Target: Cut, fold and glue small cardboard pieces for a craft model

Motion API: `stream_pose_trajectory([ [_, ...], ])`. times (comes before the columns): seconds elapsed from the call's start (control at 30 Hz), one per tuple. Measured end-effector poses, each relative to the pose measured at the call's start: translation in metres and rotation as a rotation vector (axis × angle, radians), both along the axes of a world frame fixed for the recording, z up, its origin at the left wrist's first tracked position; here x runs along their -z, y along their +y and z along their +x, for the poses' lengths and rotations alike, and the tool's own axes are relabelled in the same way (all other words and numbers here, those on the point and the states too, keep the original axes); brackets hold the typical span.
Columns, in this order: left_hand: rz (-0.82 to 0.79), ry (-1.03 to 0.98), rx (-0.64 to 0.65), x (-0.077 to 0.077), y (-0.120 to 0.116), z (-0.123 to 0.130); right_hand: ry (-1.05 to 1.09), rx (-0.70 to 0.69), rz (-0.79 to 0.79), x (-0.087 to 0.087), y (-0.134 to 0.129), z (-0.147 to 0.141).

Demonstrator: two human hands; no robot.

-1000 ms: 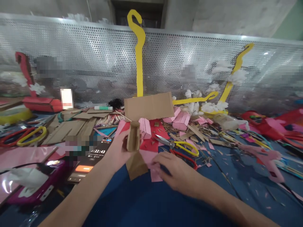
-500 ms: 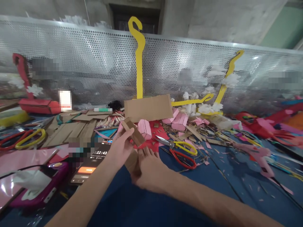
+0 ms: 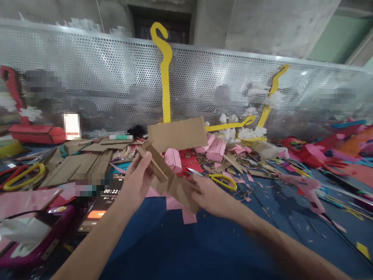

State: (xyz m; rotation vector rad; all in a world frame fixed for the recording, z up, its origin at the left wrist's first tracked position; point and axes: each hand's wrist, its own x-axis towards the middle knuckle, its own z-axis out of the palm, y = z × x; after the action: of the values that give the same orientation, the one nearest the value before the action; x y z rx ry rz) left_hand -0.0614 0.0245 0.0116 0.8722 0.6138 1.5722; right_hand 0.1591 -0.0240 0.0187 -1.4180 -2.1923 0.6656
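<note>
My left hand (image 3: 140, 177) is closed on the left end of a folded brown cardboard piece (image 3: 164, 165), thumb on its near face. My right hand (image 3: 208, 194) grips the piece's lower right end, with its fingertips partly hidden. Pink paper (image 3: 175, 202) shows below the cardboard, between my hands. Just behind stands a small pink folded box (image 3: 173, 160). Farther back, a plain cardboard panel (image 3: 177, 134) sits in front of a tall yellow hook shape (image 3: 165, 85). Yellow-handled scissors (image 3: 223, 181) lie beyond my right hand.
A phone with a timer (image 3: 100, 206) and a purple power strip (image 3: 55, 229) lie at the left. Flat cardboard pieces (image 3: 78, 167) are behind them. On the right are a pink glue gun (image 3: 310, 188) and scattered scraps. A perforated metal screen (image 3: 192, 77) stands behind.
My right hand has moved right and the cardboard between my hands is more spread out. Pink paper now shows beneath it. The whole view has shifted slightly.
</note>
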Motion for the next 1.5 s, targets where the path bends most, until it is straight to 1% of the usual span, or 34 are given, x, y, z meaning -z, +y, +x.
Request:
stream_pose_trajectory([
  [0.07,-0.002,0.044,0.008,0.0,-0.003,0.001,0.056,0.049,0.113,-0.005,0.0,0.02],
  [0.13,0.003,0.11,-0.004,0.001,-0.006,0.004,0.141,0.168,0.213,-0.006,0.003,0.039],
  [0.17,0.017,0.161,-0.009,0.002,-0.008,0.006,0.196,0.2,0.241,-0.004,0.006,0.048],
  [0.23,0.066,0.292,0.002,0.006,-0.011,0.012,0.351,0.194,0.261,0.003,0.011,0.061],
  [0.33,0.122,0.429,0.08,0.013,-0.016,0.021,0.556,0.19,0.21,0.018,0.018,0.072],
  [0.43,0.11,0.465,0.129,0.021,-0.019,0.03,0.709,0.16,0.076,0.027,0.016,0.074],
  [0.57,0.085,0.494,0.18,0.027,-0.027,0.038,0.901,0.059,-0.133,0.027,0.007,0.071],
  [0.63,0.095,0.507,0.251,0.028,-0.03,0.04,0.941,0.05,-0.176,0.026,0.004,0.071],
  [0.7,0.122,0.524,0.292,0.03,-0.032,0.041,0.948,0.041,-0.183,0.025,0.002,0.071],
  [0.73,0.141,0.538,0.291,0.03,-0.033,0.04,0.944,0.033,-0.185,0.025,0.002,0.072],
  [0.83,0.189,0.584,0.216,0.032,-0.031,0.037,0.939,0.029,-0.209,0.026,-0.001,0.074],
  [0.97,0.173,0.631,0.137,0.033,-0.025,0.035,0.987,0.081,-0.243,0.026,-0.003,0.074],
  [1.07,0.205,0.677,0.084,0.03,-0.024,0.035,1.014,0.119,-0.263,0.024,-0.005,0.072],
  [1.2,0.276,0.682,0.09,0.024,-0.028,0.037,1.068,0.118,-0.296,0.02,-0.006,0.065],
  [1.3,0.33,0.764,0.078,0.021,-0.032,0.038,1.142,0.136,-0.32,0.02,-0.008,0.06],
  [1.43,0.342,0.819,0.028,0.023,-0.036,0.038,1.25,0.179,-0.32,0.024,-0.008,0.054],
  [1.5,0.358,0.842,-0.011,0.026,-0.037,0.037,1.279,0.178,-0.331,0.026,-0.009,0.051],
])
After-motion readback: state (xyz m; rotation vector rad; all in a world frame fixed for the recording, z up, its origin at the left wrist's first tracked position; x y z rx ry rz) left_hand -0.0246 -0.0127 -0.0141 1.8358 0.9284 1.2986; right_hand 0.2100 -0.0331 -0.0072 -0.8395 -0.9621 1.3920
